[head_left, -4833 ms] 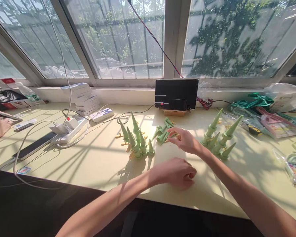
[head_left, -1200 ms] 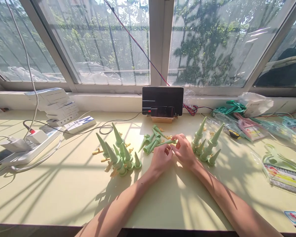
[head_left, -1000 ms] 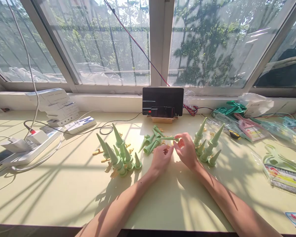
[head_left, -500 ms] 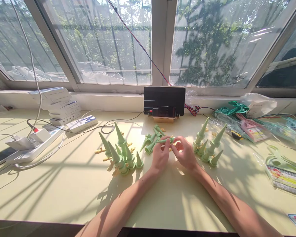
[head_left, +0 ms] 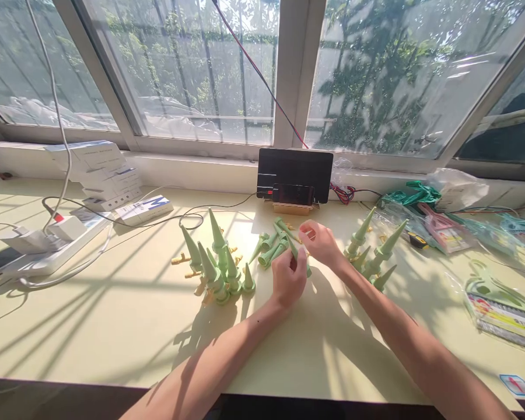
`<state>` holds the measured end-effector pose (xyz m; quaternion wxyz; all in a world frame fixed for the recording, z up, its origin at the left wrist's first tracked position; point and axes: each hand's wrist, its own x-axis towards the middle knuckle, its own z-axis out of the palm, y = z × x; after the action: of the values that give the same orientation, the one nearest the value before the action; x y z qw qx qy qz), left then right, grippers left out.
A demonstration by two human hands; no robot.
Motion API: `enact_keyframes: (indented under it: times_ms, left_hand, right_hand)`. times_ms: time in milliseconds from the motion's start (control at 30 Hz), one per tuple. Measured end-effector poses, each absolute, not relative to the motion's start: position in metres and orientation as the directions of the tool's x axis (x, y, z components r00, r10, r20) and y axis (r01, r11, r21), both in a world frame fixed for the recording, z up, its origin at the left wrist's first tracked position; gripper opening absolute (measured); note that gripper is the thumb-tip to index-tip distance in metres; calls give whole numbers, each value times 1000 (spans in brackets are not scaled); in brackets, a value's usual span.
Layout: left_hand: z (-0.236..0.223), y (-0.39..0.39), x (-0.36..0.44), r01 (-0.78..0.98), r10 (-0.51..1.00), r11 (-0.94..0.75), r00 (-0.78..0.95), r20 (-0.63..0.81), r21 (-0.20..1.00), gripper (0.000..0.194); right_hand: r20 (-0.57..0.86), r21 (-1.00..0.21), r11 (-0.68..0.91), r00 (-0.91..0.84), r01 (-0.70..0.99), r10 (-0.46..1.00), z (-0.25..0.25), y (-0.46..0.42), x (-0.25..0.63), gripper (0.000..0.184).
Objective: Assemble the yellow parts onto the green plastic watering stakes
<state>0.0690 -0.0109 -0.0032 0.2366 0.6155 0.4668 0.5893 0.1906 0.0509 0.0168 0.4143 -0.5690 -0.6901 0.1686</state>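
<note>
My left hand [head_left: 289, 279] is closed around a pale green cone [head_left: 293, 247], whose tip points up past the fingers. Much of that cone is hidden by the hand. Beyond it, my right hand [head_left: 321, 242] is raised with thumb and fingers pinched; what lies between them is too small to make out. Loose green cones [head_left: 270, 252] lie in a pile just left of the hands, with small yellow pieces [head_left: 290, 227] behind. Upright green cones with yellow pegs [head_left: 219, 274] stand in a cluster to the left. Another upright cluster [head_left: 380, 252] is by my right forearm.
A black tablet [head_left: 295, 166] with a phone [head_left: 294, 194] before it stands at the back. White boxes [head_left: 109, 169], a power strip [head_left: 56, 251] and cables occupy the left. On the right are plastic bags [head_left: 446, 224], a yellow-black tool [head_left: 417, 240] and a packaged green item [head_left: 503, 303].
My hands, together at one green cone before, are now apart. The left has drawn nearer with the cone, now tip up; the right has moved up and away. The view has shifted slightly.
</note>
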Motion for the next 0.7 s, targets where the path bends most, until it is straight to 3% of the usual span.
enact_keyframes:
  times_ms: [167,400,700]
  left_hand:
    - [0,-14,67,299,825,-506,-104,555,809,46]
    - [1,-16,66,288,852,-467,-109,513,836,49]
    - [3,-17,68,261,854,-476,-92,513,840,49]
  right_hand:
    - [297,-499,380,-259,779,919,16,105,159,32]
    - [68,-452,361,-372,816,926,10,134,133,51]
    - [160,-467,477,-459,745,874,2,104,139,43]
